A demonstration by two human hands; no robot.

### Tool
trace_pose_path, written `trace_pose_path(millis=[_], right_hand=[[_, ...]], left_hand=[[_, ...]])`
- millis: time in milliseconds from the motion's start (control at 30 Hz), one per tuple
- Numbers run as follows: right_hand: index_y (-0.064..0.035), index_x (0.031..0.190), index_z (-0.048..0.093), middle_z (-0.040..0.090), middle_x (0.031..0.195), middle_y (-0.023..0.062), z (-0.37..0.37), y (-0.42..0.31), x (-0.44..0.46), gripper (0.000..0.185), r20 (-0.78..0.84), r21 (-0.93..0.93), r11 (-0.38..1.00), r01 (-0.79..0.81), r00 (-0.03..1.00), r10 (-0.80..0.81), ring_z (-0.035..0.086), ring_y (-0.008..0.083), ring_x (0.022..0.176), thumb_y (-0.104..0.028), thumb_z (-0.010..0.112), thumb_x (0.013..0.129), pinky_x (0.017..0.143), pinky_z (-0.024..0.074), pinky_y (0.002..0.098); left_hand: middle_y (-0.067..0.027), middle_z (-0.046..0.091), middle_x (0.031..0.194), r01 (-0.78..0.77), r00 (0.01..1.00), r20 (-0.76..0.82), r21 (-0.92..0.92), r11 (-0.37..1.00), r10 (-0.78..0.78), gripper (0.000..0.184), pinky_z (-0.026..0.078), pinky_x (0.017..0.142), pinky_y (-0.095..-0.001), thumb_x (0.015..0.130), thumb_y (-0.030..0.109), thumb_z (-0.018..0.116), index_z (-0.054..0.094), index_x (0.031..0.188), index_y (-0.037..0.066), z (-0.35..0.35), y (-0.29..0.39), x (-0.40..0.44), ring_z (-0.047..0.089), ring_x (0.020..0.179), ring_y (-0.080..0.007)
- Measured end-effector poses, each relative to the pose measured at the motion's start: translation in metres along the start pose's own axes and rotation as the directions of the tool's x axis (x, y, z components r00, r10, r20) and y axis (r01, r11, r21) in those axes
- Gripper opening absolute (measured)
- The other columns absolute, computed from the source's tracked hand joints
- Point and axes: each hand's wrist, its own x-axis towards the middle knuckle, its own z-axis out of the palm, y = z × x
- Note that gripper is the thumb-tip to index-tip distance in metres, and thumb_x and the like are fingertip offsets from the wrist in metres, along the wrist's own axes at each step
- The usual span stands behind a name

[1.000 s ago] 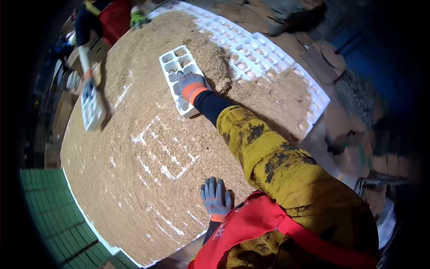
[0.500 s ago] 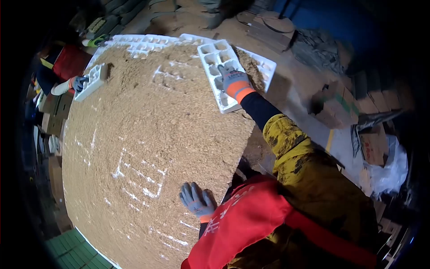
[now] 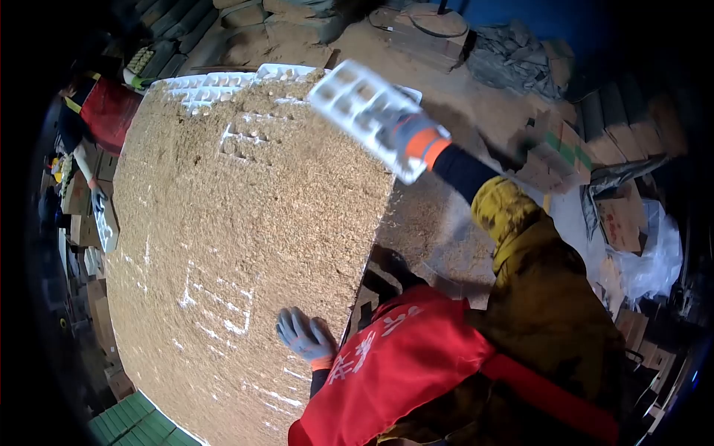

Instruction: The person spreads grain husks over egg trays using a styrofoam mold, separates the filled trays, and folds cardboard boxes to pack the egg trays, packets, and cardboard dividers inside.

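Observation:
My right hand (image 3: 413,137), in a grey and orange glove, grips a white foam tray (image 3: 364,111) with several square compartments. The tray is slightly blurred and lies tilted over the far right edge of the husk-covered surface. My left hand (image 3: 303,336), gloved the same way, rests flat with fingers apart on the brown husks (image 3: 253,223) near the edge closest to me. White rims of foam trays (image 3: 204,89) show through the husks and along the far edge.
A co-worker in a red apron (image 3: 110,115) stands at the left, a gloved hand holding another white tray (image 3: 105,223). Cardboard boxes (image 3: 554,152) and clear plastic (image 3: 651,253) lie at the right. Green slats (image 3: 134,424) show at the lower left.
The tray in my right hand has moved from over the husks to the right edge and turned. The view has shifted rightward. The co-worker's tray has come down off the surface's left side.

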Motion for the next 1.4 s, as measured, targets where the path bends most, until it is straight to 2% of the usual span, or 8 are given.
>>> trace_pose_path(millis=[167,433,567,800,900,1033,1200,1400], right_hand=[[-0.0228,0.134,0.046,0.065,0.108,0.0167,0.003,0.038,0.015,0.050,-0.095,0.120,0.957,-0.264,0.957,0.275,0.064,0.0331,0.093,-0.037,0.054,0.086,0.081,0.0491,0.0443],[-0.0176,0.131,0.050,0.065,0.089,0.0097,0.017,-0.178,-0.074,0.053,0.169,0.234,0.808,0.541,0.796,-0.582,0.063,0.0249,0.075,-0.031,0.057,0.080,0.065,0.0512,0.0407],[-0.0167,0.126,0.053,0.065,0.082,0.0095,0.022,-0.142,-0.013,0.044,0.306,-0.051,0.925,0.375,0.888,-0.343,0.062,0.0268,0.069,-0.021,0.053,0.082,0.059,0.0497,0.0405],[-0.0196,0.136,0.043,0.062,0.114,0.0143,-0.019,-0.155,0.109,0.049,-0.001,0.655,0.721,0.227,0.954,-0.300,0.063,0.0268,0.096,-0.023,0.054,0.088,0.074,0.0510,0.0403],[-0.0168,0.130,0.049,0.062,0.116,0.0093,-0.037,-0.261,0.124,0.043,-0.419,0.240,0.505,0.829,0.558,-0.716,0.062,0.0196,0.098,-0.019,0.052,0.087,0.073,0.0510,0.0382],[-0.0147,0.095,0.069,0.069,0.099,0.0063,0.047,-0.402,0.166,0.020,0.286,0.142,0.270,0.952,0.222,-0.932,0.065,0.0225,0.087,-0.015,0.054,0.081,0.074,0.0498,0.0376],[-0.0102,0.068,0.068,0.067,0.070,0.0087,0.083,-0.471,0.206,0.013,-0.244,0.242,0.259,0.935,0.317,-0.916,0.065,0.0282,0.067,-0.015,0.058,0.075,0.060,0.0501,0.0395],[-0.0178,0.089,0.071,0.069,0.088,0.0096,0.051,-0.367,0.305,0.038,0.073,0.034,0.328,0.944,0.325,-0.943,0.066,0.0288,0.078,-0.034,0.077,0.055,0.069,0.0516,0.0386]], left_hand=[[-0.0245,0.044,0.135,0.008,1.000,-0.010,-0.004,1.000,-0.008,0.048,0.026,0.105,-0.0542,0.093,0.032,0.045,0.047,0.130,0.001,0.001,0.001,0.000,0.041,0.125,-0.0425],[-0.0207,0.045,0.136,0.036,0.999,0.006,-0.019,0.999,-0.036,0.049,0.021,0.108,-0.0542,0.092,0.033,0.047,0.047,0.132,0.003,0.010,-0.017,-0.002,0.038,0.128,-0.0392],[-0.0191,0.046,0.136,0.136,0.988,-0.060,-0.141,0.981,-0.145,0.048,0.016,0.111,-0.0524,0.090,0.027,0.051,0.048,0.131,0.003,0.004,-0.018,0.025,0.038,0.130,-0.0353],[-0.0197,0.040,0.141,0.343,0.934,-0.101,-0.023,0.939,-0.344,0.054,0.015,0.113,-0.0499,0.087,0.028,0.056,0.044,0.135,0.006,0.028,-0.022,0.090,0.033,0.133,-0.0359],[-0.0192,0.039,0.141,0.385,0.921,-0.070,0.015,0.923,-0.384,0.053,0.016,0.113,-0.0505,0.086,0.024,0.056,0.045,0.135,0.007,0.024,-0.015,0.100,0.033,0.132,-0.0369],[-0.0183,0.042,0.140,0.420,0.905,-0.062,-0.034,0.907,-0.421,0.050,0.019,0.111,-0.0513,0.084,0.020,0.056,0.049,0.132,0.007,0.028,-0.019,0.099,0.035,0.130,-0.0381],[-0.0195,0.045,0.136,0.452,0.892,-0.019,-0.026,0.892,-0.452,0.047,0.021,0.110,-0.0510,0.086,0.019,0.053,0.050,0.131,0.006,0.021,-0.018,0.113,0.037,0.128,-0.0387],[-0.0204,0.049,0.132,0.448,0.890,-0.084,-0.030,0.894,-0.449,0.048,0.026,0.108,-0.0513,0.082,0.022,0.057,0.053,0.126,0.005,0.020,-0.021,0.110,0.043,0.124,-0.0391]])
